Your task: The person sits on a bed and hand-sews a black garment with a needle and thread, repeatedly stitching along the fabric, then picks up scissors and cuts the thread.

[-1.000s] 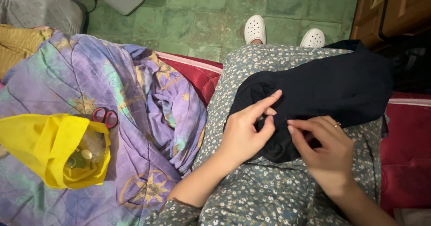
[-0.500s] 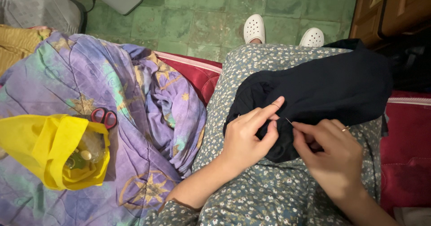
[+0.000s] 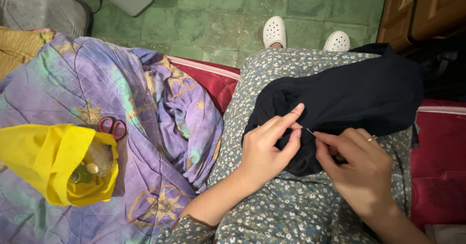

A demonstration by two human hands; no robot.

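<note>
i see my right hand (image 3: pixel 357 164) pinching a thin sewing needle (image 3: pixel 310 132) between thumb and forefinger, closed narrow on it. the needle's long axis runs up and to the left from the pinch, its tip toward my left hand (image 3: pixel 269 144) and just beside that hand's fingertips. i think a thread trails from it, but it is too fine to make out. the left hand grips a bunched fold of the dark navy garment (image 3: pixel 349 96), thumb and fingers closed on the cloth, forefinger stretched along the fold. the garment lies across my lap on the floral dress (image 3: pixel 286 210), spreading away to the right, so the right hand is the nearer one to the needle's work point. well apart to the left, red-handled scissors (image 3: pixel 112 126) rest on a purple patterned sheet (image 3: pixel 145 103) just beside a yellow bag (image 3: pixel 53 161). nothing stands between needle and fold.
</note>
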